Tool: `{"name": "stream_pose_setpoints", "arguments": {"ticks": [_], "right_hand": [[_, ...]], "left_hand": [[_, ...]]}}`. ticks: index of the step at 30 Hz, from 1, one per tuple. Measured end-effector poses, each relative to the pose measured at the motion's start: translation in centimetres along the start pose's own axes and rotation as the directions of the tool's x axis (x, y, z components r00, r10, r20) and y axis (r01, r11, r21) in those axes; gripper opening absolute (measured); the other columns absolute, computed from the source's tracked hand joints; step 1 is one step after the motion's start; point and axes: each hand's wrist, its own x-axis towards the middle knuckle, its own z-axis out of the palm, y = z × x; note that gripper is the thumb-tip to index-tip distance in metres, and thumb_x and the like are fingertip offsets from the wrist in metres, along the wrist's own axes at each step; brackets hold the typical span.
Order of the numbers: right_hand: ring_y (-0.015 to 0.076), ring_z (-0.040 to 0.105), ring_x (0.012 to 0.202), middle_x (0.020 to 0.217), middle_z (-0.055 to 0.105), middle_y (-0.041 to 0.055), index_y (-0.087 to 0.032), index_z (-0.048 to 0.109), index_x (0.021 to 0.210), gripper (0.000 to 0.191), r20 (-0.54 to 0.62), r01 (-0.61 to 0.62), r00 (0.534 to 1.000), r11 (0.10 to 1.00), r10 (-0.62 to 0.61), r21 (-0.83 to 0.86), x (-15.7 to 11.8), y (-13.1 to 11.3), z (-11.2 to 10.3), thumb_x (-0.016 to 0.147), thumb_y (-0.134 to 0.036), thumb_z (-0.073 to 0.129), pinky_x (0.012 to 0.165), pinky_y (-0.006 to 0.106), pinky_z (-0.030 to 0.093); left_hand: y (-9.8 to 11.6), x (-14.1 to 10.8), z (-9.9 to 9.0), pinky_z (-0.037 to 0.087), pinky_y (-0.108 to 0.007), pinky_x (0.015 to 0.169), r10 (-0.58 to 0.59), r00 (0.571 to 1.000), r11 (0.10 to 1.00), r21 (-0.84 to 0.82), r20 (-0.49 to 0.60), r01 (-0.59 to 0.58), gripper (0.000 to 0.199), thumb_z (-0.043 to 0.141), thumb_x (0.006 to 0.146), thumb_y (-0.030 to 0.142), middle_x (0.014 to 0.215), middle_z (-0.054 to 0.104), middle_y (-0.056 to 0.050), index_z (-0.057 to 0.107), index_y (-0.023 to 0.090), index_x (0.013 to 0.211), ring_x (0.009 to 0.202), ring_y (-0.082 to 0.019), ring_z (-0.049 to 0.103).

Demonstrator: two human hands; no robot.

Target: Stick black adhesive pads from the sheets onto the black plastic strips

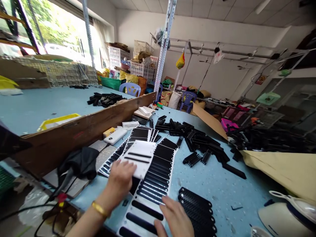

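My left hand (120, 179) has its fingers curled over the lower left edge of a white plate (139, 158) with two dark slots. That plate lies tilted over sheets of black strips. Under my right hand (176, 215), whose fingers are spread, a long white sheet with rows of black strips (148, 205) runs toward the front edge; the fingertips rest at its right side. More striped sheets (140, 134) are fanned behind the plate. A stack of black perforated strips (197, 210) lies right of my right hand.
Black pieces (197, 138) are heaped at the back of the blue table (204, 187). A wooden divider (81, 130) runs along the left, near a white power bank (115, 136) and dark cloth (79, 163). A white kettle-like object (283, 215) stands at lower right.
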Motion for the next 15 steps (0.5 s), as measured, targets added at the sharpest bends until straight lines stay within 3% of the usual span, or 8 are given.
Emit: {"name": "stream_pose_setpoints", "arguments": {"ticks": [1,2,4,7,9,12,15], "right_hand": [[0.0349,0.068,0.101,0.109,0.071,0.0150,-0.020,0.060,0.116,0.032,-0.009,-0.005,1.000,1.000,0.005,0.016,0.8,-0.1,-0.1,0.084,-0.020,0.059,0.080,0.048,0.060],[0.0358,0.065,0.107,0.113,0.069,0.0161,-0.018,0.059,0.119,0.035,0.005,-0.009,1.000,1.000,0.009,0.029,1.3,-0.2,-0.1,0.084,-0.021,0.059,0.085,0.050,0.058],[0.0377,0.062,0.112,0.117,0.068,0.0182,-0.015,0.057,0.124,0.043,0.087,-0.006,0.996,0.999,0.002,0.041,1.0,-0.8,0.6,0.084,-0.030,0.062,0.090,0.052,0.055],[0.0400,0.066,0.103,0.112,0.069,0.0193,-0.013,0.058,0.124,0.068,0.220,0.042,0.974,0.998,-0.052,0.047,-1.9,-2.0,2.4,0.075,-0.060,0.066,0.082,0.052,0.057],[0.0409,0.067,0.097,0.107,0.071,0.0185,-0.015,0.062,0.119,0.073,0.239,0.032,0.970,0.999,-0.041,0.043,-4.2,-2.8,3.3,0.070,-0.068,0.064,0.076,0.052,0.057],[0.0407,0.067,0.094,0.104,0.072,0.0172,-0.015,0.063,0.114,0.054,0.226,0.043,0.973,0.998,-0.052,0.044,-6.1,-3.1,3.2,0.074,-0.051,0.060,0.072,0.052,0.055],[0.0360,0.068,0.092,0.105,0.073,0.0130,-0.017,0.063,0.113,0.042,0.278,0.158,0.945,0.984,-0.174,0.080,-6.2,-2.5,1.4,0.072,-0.026,0.056,0.067,0.044,0.054]], "left_hand": [[0.9,-2.4,0.2,0.039,-0.053,0.099,0.052,0.998,0.999,-0.013,-0.025,-0.052,0.040,0.043,0.075,0.000,0.095,0.075,-0.008,0.071,0.023,0.092,0.099,-0.028,0.066],[1.7,-4.9,0.6,0.041,-0.051,0.096,0.146,0.981,0.988,-0.029,-0.125,-0.151,0.038,0.043,0.075,0.002,0.090,0.075,-0.007,0.071,0.023,0.091,0.091,-0.027,0.067],[3.0,-9.3,1.2,0.041,-0.049,0.096,0.232,0.943,0.967,-0.045,-0.237,-0.249,0.037,0.043,0.076,0.006,0.088,0.075,-0.006,0.069,0.024,0.098,0.086,-0.025,0.067],[4.2,-14.0,1.3,0.038,-0.048,0.102,0.239,0.938,0.958,-0.100,-0.251,-0.270,0.041,0.045,0.077,0.009,0.096,0.076,-0.007,0.064,0.023,0.110,0.095,-0.026,0.067],[5.0,-15.5,0.6,0.035,-0.049,0.105,0.232,0.942,0.953,-0.135,-0.242,-0.270,0.046,0.045,0.075,0.008,0.101,0.076,-0.006,0.061,0.024,0.115,0.103,-0.027,0.067],[6.1,-16.3,-1.4,0.037,-0.050,0.107,0.194,0.960,0.952,-0.197,-0.201,-0.233,0.049,0.045,0.077,0.008,0.116,0.073,-0.008,0.060,0.026,0.120,0.121,-0.029,0.059],[6.1,-16.7,-3.8,0.041,-0.056,0.102,0.067,0.985,0.955,-0.275,-0.156,-0.108,0.048,0.046,0.081,0.023,0.134,0.062,-0.012,0.059,0.028,0.127,0.132,-0.037,0.048]]}}
